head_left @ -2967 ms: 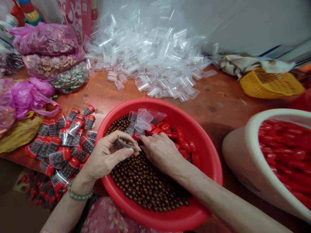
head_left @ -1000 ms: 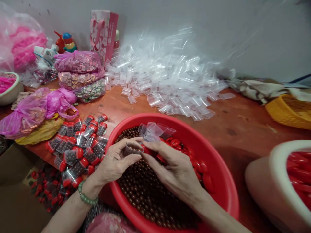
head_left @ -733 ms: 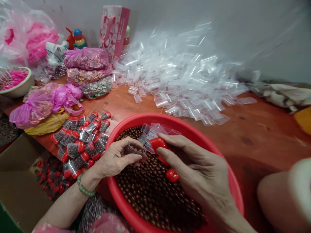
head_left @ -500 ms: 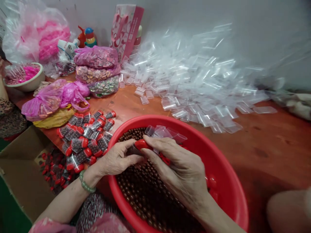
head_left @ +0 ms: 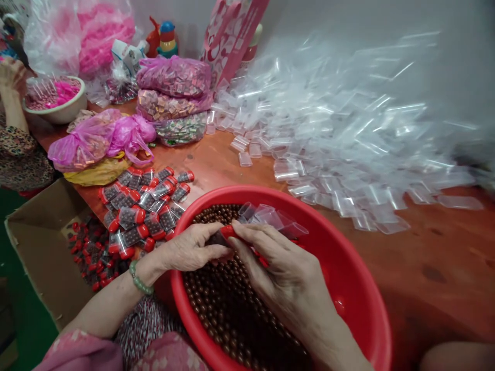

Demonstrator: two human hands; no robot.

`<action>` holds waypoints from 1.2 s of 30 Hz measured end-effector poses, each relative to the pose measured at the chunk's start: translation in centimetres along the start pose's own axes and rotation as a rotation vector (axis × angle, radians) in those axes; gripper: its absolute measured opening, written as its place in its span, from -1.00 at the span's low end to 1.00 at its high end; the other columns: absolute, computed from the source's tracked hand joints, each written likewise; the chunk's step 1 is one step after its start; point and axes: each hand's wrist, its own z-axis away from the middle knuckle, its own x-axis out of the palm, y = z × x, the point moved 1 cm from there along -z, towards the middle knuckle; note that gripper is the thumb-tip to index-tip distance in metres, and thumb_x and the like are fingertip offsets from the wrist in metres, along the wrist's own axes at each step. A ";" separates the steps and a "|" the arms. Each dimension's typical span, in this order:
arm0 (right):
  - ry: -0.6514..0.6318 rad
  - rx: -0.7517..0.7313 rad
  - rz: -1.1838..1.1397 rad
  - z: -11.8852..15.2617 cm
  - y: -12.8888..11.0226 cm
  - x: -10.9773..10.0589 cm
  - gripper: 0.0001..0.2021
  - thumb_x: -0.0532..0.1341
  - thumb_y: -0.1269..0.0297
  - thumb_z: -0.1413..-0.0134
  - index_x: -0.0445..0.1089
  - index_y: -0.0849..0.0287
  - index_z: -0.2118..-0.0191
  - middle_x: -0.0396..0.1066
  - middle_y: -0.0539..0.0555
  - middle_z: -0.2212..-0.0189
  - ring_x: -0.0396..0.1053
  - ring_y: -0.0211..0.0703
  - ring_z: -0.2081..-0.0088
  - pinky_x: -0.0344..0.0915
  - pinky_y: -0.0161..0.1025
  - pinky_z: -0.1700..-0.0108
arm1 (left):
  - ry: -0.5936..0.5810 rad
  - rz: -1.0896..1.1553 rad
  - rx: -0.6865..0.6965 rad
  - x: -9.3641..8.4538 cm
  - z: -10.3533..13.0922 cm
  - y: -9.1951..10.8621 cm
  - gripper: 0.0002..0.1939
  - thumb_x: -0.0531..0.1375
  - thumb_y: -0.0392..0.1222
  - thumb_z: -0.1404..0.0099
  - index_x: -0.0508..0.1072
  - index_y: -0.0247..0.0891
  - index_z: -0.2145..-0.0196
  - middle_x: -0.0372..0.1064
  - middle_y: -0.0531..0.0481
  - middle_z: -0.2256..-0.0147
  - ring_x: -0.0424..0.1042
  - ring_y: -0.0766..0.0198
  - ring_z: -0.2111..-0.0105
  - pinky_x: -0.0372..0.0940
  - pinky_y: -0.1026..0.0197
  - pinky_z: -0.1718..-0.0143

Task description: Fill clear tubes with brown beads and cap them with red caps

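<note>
Over the red basin (head_left: 348,257), my left hand (head_left: 197,247) grips a small clear case with dark contents. My right hand (head_left: 282,263) pinches the red cap (head_left: 227,231) at that case's right end. Brown beads (head_left: 228,293) fill much of the basin under both hands. Empty clear sleeves (head_left: 270,216) and some red caps lie inside the basin behind my right hand. Left of the basin is a pile of filled red-capped cases (head_left: 145,206).
A cardboard box (head_left: 42,252) holding more red-capped pieces stands at the left. Bags of small pieces (head_left: 174,93) lie at the back left, and a large heap of clear sleeves (head_left: 348,149) at the back right. Another person's hand (head_left: 11,82) is by a white bowl (head_left: 73,108).
The view has shifted, so the background sits further right. The red cap now shows less beyond my right fingertips and sits against the case in my left hand.
</note>
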 end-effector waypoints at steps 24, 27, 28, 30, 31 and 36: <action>-0.185 0.183 -0.149 0.4 1.6 -0.4 -0.90 0.15 0.40 -0.21 0.41 0.15 0.25 0.44 0.02 0.43 0.41 -0.24 0.43 0.36 -0.32 0.39 | -0.060 -0.286 -0.049 0.1 -0.5 0.0 -0.84 0.10 -0.23 -0.30 0.35 -0.33 0.18 0.33 0.02 0.39 0.29 0.33 0.45 0.24 0.23 0.36; -0.177 0.248 -0.250 0.6 2.3 -0.6 -0.91 0.17 0.35 -0.19 0.43 0.14 0.25 0.50 0.03 0.39 0.48 -0.18 0.34 0.41 -0.28 0.31 | -0.014 -0.470 0.050 0.1 -0.6 0.2 -0.87 0.11 -0.24 -0.30 0.35 -0.30 0.20 0.38 -0.01 0.34 0.31 0.28 0.37 0.21 0.20 0.28; -0.161 0.260 -0.268 0.6 2.4 -0.6 -0.91 0.18 0.34 -0.18 0.43 0.14 0.25 0.52 0.03 0.38 0.49 -0.16 0.31 0.42 -0.27 0.28 | -0.005 -0.491 0.064 0.0 -0.6 0.3 -0.89 0.11 -0.25 -0.30 0.35 -0.30 0.21 0.39 -0.01 0.33 0.31 0.28 0.37 0.20 0.21 0.28; -0.150 0.266 -0.280 0.7 2.5 -0.6 -0.91 0.19 0.33 -0.17 0.44 0.14 0.24 0.53 0.04 0.37 0.49 -0.16 0.32 0.43 -0.25 0.27 | -0.013 -0.505 0.061 0.0 -0.6 0.4 -0.91 0.11 -0.26 -0.30 0.35 -0.29 0.24 0.39 0.02 0.36 0.30 0.29 0.41 0.18 0.23 0.32; -0.157 0.266 -0.277 0.7 2.5 -0.5 -0.91 0.19 0.32 -0.17 0.45 0.14 0.25 0.53 0.04 0.36 0.49 -0.17 0.33 0.43 -0.25 0.27 | -0.021 -0.512 0.055 0.0 -0.7 0.3 -0.93 0.11 -0.26 -0.30 0.35 -0.28 0.26 0.38 0.03 0.38 0.29 0.30 0.42 0.17 0.24 0.34; -0.082 0.238 -0.137 0.9 2.0 0.4 -0.92 0.16 0.38 -0.19 0.41 0.15 0.26 0.50 0.05 0.38 0.46 -0.19 0.37 0.40 -0.26 0.30 | 0.041 -0.585 0.071 0.1 -0.7 0.1 -0.97 0.08 -0.25 -0.30 0.28 -0.24 0.32 0.35 0.01 0.39 0.32 0.24 0.39 0.18 0.20 0.31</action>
